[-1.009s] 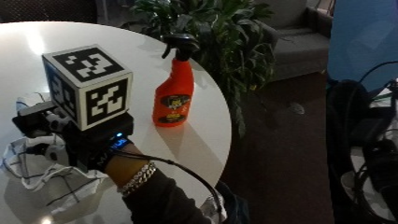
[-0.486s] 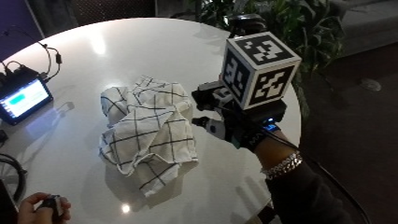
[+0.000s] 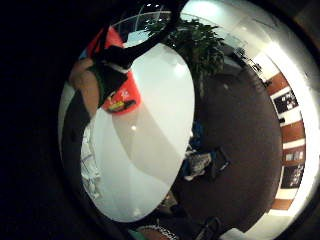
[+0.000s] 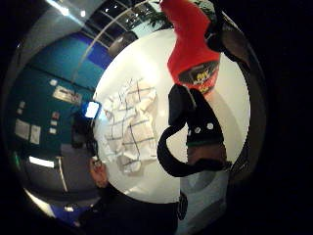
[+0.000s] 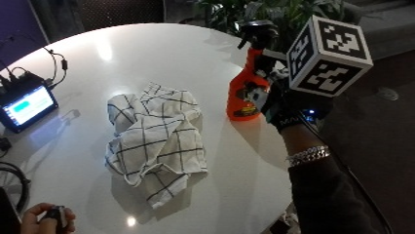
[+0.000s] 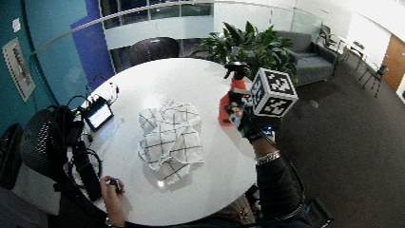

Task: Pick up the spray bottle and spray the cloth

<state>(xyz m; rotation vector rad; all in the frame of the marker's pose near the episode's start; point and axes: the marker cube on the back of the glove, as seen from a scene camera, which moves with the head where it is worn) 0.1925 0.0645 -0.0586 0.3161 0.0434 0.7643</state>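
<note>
Crumpled white cotton cloth with thin dark grid lines [image 5: 156, 139] lies mid-table on the round glossy white table [image 5: 129, 58], soft folds, bunched. Past it, near the table's far right edge, the orange plastic spray bottle with black trigger head [image 5: 245, 92] stands upright. Black-gloved right hand [image 5: 279, 105] is at the bottle's side, fingers curled round its body; small lit screen device [image 5: 26, 105] at the left edge

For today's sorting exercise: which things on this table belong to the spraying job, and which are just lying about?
Belong to the job:
spray bottle, orange, upright on the table
checked cloth, crumpled beside it
gloved right hand, at the bottle

Just lying about:
small screen with its cables
potted plant behind the table
</note>
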